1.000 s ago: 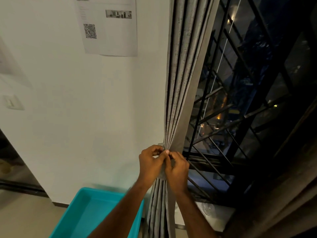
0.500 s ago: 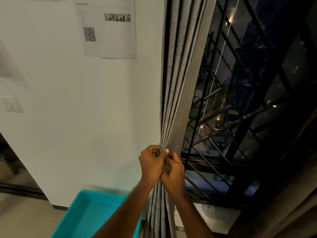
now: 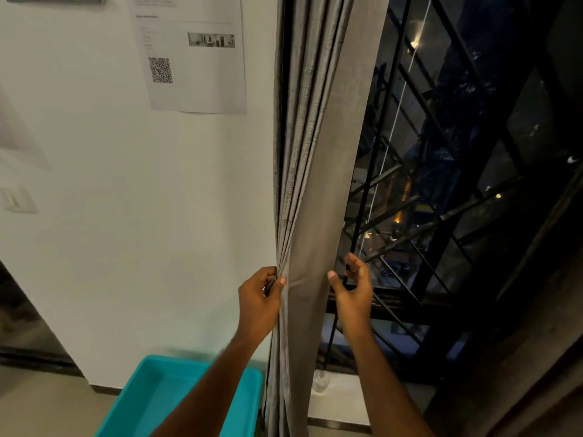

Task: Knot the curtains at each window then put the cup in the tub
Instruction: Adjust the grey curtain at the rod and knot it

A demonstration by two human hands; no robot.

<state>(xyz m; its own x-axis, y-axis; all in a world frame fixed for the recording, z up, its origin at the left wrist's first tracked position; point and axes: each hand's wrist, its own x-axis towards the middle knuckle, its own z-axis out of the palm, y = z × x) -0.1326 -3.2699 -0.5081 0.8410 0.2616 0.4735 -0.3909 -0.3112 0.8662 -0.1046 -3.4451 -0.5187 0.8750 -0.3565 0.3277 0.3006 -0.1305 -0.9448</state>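
The curtain-knotting step is in hand: the left hand (image 3: pixel 258 302) is pinching the curtain (image 3: pixel 310 190) folds, while the right hand (image 3: pixel 353 288) is hovering loosely curled, holding nothing (beside the curtain's window-side edge). Next, gathering the cloth needs both hands. The cup (image 3: pixel 320 380) is standing on the sill's left end, the tub (image 3: pixel 176 398) on the floor.

There are two hands: the left hand (image 3: pixel 259 298) at about 6 o'clock and the right hand (image 3: pixel 355 290) a little toward 5 o'clock. One grey curtain (image 3: pixel 310 152) hangs between them. One turquoise tub (image 3: pixel 148 402) sits at 7 o'clock. One clear cup (image 3: pixel 320 380) stands at 5 o'clock. One printed sheet (image 3: pixel 192 55) is at 11 o'clock, and one wall switch (image 3: pixel 17 200) at 9 o'clock.
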